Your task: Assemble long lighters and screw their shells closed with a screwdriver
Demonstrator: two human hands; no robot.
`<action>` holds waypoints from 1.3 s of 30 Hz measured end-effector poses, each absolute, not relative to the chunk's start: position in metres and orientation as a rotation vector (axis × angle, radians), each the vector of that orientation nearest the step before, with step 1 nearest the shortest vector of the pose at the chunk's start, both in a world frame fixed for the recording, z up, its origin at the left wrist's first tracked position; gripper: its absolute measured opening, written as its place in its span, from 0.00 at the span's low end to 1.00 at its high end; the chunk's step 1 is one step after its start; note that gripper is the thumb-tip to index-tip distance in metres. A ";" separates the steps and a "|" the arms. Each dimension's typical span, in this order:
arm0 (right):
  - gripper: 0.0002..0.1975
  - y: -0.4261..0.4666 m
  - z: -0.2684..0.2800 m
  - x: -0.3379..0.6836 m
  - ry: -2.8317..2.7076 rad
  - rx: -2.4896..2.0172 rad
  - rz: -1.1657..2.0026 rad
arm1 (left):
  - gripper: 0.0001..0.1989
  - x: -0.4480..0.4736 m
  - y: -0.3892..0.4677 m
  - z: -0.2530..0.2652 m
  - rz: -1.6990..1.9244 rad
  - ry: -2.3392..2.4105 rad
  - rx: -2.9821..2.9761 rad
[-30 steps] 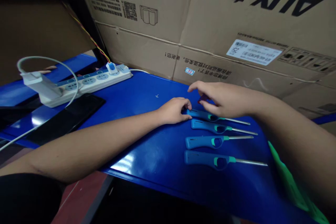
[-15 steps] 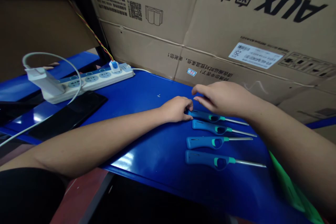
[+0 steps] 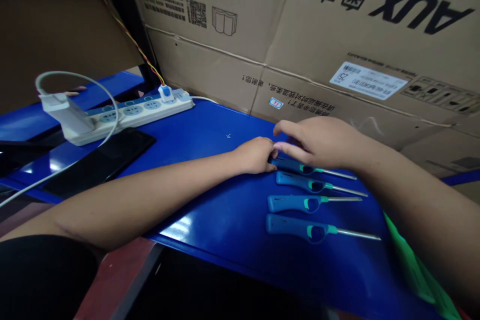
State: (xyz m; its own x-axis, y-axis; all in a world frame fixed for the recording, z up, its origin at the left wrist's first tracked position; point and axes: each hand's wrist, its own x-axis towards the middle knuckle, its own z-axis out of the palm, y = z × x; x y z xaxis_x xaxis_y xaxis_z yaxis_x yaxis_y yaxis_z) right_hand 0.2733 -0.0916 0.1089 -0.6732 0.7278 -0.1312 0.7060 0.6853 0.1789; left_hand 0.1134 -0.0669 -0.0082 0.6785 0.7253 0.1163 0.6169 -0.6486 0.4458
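Several blue gas lighters with teal trigger rings and metal tubes lie in a row on the blue table (image 3: 210, 132), tubes pointing right. My left hand (image 3: 255, 156) has its fingers closed around the handle end of the farthest lighter (image 3: 294, 165). Above that lighter is my right hand (image 3: 322, 141), thumb and index finger apart and nothing visible between them. Its thumb tip reaches the fingers of my left hand; whether they touch is unclear. Closer to me are the second lighter (image 3: 296, 181), the third lighter (image 3: 287, 203) and the nearest lighter (image 3: 288, 226).
A large cardboard box (image 3: 210, 67) stands along the table's back edge. On the left lie a white power strip (image 3: 150, 112) with a plugged-in adapter (image 3: 69, 115) and a dark flat object (image 3: 129, 147). Something green (image 3: 408, 260) sits under my right forearm.
My right thumb has moved left and down toward my left hand's fingers. My left hand stays at the farthest lighter, and the lighters lie as before. The view has shifted slightly.
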 end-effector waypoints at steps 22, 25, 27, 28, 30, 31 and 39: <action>0.17 -0.094 0.111 0.272 2.757 1.032 0.073 | 0.12 0.115 -0.066 -0.003 0.231 1.098 2.457; 0.17 -0.096 0.112 0.273 2.889 0.854 -0.042 | 0.12 0.115 -0.067 -0.003 0.250 1.092 2.455; 0.16 -0.099 0.111 0.273 2.817 0.944 0.079 | 0.12 0.114 -0.066 -0.004 0.253 1.079 2.456; 0.16 -0.100 0.111 0.272 2.760 1.002 0.151 | 0.12 0.114 -0.066 -0.005 0.253 1.069 2.461; 0.16 -0.101 0.110 0.272 2.712 1.027 0.178 | 0.12 0.114 -0.064 -0.007 0.265 1.036 2.474; 0.15 -0.101 0.110 0.271 2.744 0.978 0.122 | 0.12 0.113 -0.064 -0.008 0.279 1.016 2.476; 0.15 -0.102 0.111 0.266 2.741 0.973 0.172 | 0.13 0.113 -0.060 -0.015 0.363 0.937 2.441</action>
